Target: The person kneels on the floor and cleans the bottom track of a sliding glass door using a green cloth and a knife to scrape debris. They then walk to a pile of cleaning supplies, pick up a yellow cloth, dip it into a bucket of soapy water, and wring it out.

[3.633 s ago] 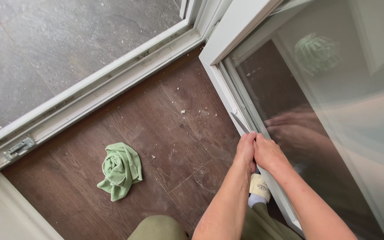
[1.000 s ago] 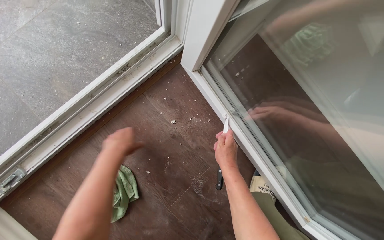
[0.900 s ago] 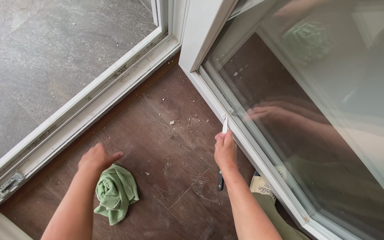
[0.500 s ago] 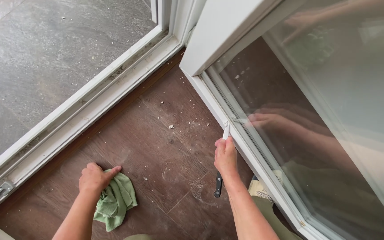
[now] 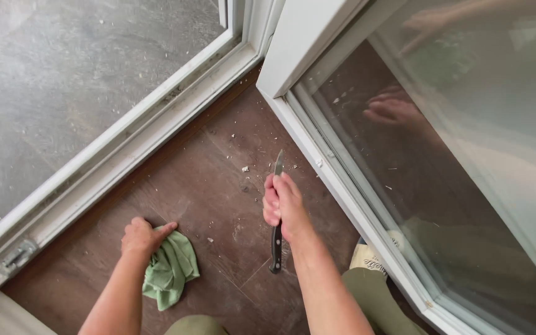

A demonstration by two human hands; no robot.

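My right hand [image 5: 285, 206] fisted round black-handled steel knife [image 5: 276, 231], blade forward, clear of white door frame [image 5: 317, 162]. Left hand [image 5: 141, 237] presses crumpled green cloth [image 5: 172, 268] on brown wood floor [image 5: 206, 180], fingers closed, gathering it.

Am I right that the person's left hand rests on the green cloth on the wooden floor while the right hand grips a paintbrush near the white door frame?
Not quite: the head view shows the right hand gripping a knife with a dark handle, not a paintbrush. The rest holds: the left hand rests on the green cloth on the wooden floor, near the white door frame.
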